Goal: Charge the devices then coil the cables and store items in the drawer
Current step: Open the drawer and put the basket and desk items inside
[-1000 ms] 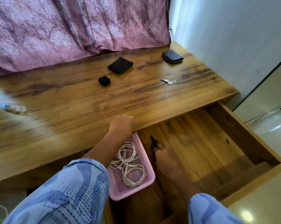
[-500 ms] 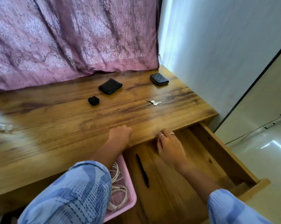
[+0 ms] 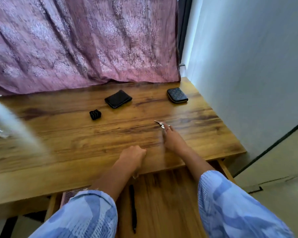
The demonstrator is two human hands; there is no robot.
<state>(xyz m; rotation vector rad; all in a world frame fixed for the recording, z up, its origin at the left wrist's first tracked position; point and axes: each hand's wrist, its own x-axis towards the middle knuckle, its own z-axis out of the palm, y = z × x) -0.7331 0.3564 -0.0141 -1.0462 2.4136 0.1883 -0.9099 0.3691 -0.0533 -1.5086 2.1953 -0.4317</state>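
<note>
Storing is underway: a slim black pen point(image 3: 132, 208) lies in the open wooden drawer point(image 3: 162, 194). The right hand point(image 3: 173, 140) reaches the small silver keys point(image 3: 160, 124) at centre-right (grip unclear); the left hand point(image 3: 132, 158) is clenched on the desk edge. Two dark wallets point(image 3: 118, 99) wait.

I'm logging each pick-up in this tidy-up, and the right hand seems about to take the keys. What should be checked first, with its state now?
1. Right hand at the keys: ok, fingertips reach them.
2. Grip closed on keys: cannot tell, motion blur.
3. Drawer open to receive: ok.
4. Free floor in drawer beside the pen: ok.
5. Left hand out of the path: ok, fisted at the table edge.
6. Black wallet, patterned wallet, small black cube stored: not ok, on the table.
</note>
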